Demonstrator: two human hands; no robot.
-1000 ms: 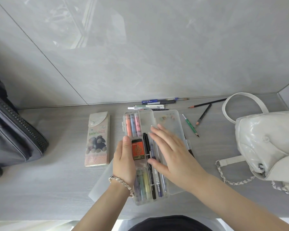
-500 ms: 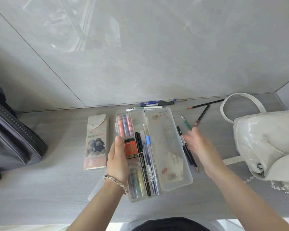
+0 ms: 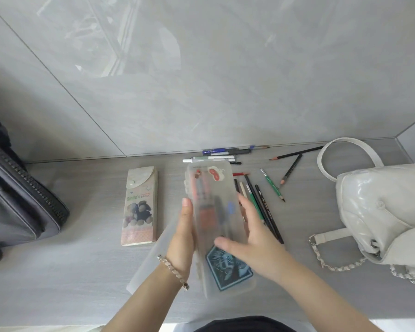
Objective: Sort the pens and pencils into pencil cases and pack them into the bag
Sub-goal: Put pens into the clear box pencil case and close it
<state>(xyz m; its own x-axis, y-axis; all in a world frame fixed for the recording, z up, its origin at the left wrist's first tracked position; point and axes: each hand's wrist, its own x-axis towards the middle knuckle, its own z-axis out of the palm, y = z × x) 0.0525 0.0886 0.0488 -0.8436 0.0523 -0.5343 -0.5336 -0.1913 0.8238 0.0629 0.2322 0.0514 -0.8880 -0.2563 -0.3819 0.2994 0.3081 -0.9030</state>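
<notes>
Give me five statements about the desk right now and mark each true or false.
1. The clear pencil case has its lid shut. True.
2. The left hand is on the white bag. False: it is at the clear case's left edge.
3. The teddy bear case lies left of the clear case. True.
4. All pencils are packed. False: loose pencils lie right of the clear case, and pens lie by the wall.
5. The right hand holds a green pencil. False: it rests on the clear case.
</notes>
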